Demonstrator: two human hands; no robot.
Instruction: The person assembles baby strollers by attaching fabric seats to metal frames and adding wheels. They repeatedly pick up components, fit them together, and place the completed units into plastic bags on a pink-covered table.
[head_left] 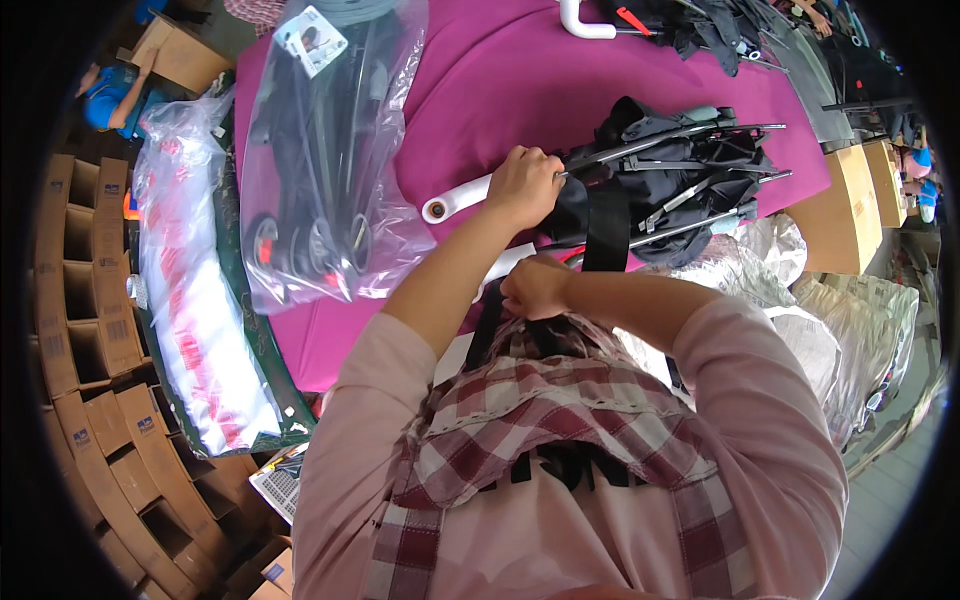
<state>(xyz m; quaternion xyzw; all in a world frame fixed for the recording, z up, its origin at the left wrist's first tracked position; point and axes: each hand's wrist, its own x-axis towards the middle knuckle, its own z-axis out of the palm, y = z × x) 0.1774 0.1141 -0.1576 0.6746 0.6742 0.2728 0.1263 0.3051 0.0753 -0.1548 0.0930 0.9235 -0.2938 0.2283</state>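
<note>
A folded stroller point(690, 185) with black fabric, dark metal tubes and white curved handle ends lies in front of me on the table. My left hand point(527, 187) is closed around its upper white handle point(462, 200), where white meets the dark tube. Closer to my body, my right hand point(535, 287) is closed beside the lower white handle point(508, 260); what its fingers hold is hidden. A black strap point(486, 322) hangs just below that hand. Across the stroller's folded tubes runs a wide black band point(606, 225).
A purple cloth point(480, 80) covers the table. Left of the stroller lies another in a clear plastic bag point(330, 150); plastic-wrapped rolls point(190, 290) sit beyond. Stacked cardboard boxes point(90, 270) line the far left. Crumpled plastic point(850, 330) is at right. A co-worker point(115, 100) handles a carton.
</note>
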